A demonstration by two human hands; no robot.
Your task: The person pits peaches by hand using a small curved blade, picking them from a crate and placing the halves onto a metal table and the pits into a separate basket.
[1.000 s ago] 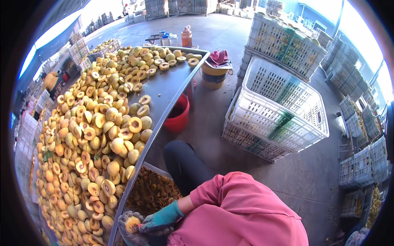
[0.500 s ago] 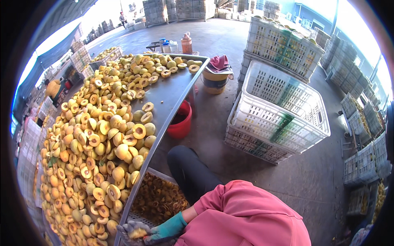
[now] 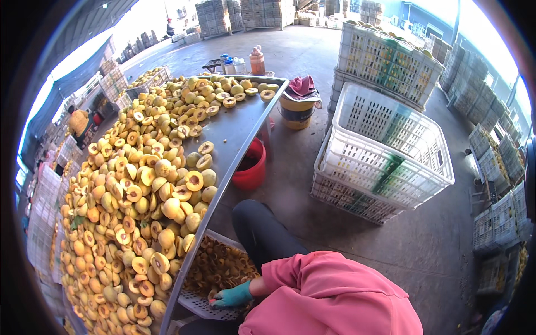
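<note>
My right hand [image 3: 233, 296], in a teal glove, reaches low beside the metal table [image 3: 223, 142], over a white crate [image 3: 204, 305]. Its fingers are closed around a small reddish thing that I cannot make out. Brown-orange fruit scraps [image 3: 218, 262] fill the crate. A large heap of halved yellow stone fruit [image 3: 134, 192], like peaches or apricots, covers most of the tabletop; several lie cut side up with brown hollows. My left hand is outside the picture.
A red bucket [image 3: 249, 167] stands under the table's right edge. Beyond it is a yellow bucket [image 3: 296, 114] with a maroon cloth [image 3: 301, 86] on top. White crates [image 3: 385, 167] are stacked at the right. Bottles and jars [image 3: 257, 61] stand past the table's far end.
My right hand has moved from the table's near edge, rightward and up in the picture, over the scrap crate. The grey-gloved hand beside it has left the picture. The view has shifted slightly.
</note>
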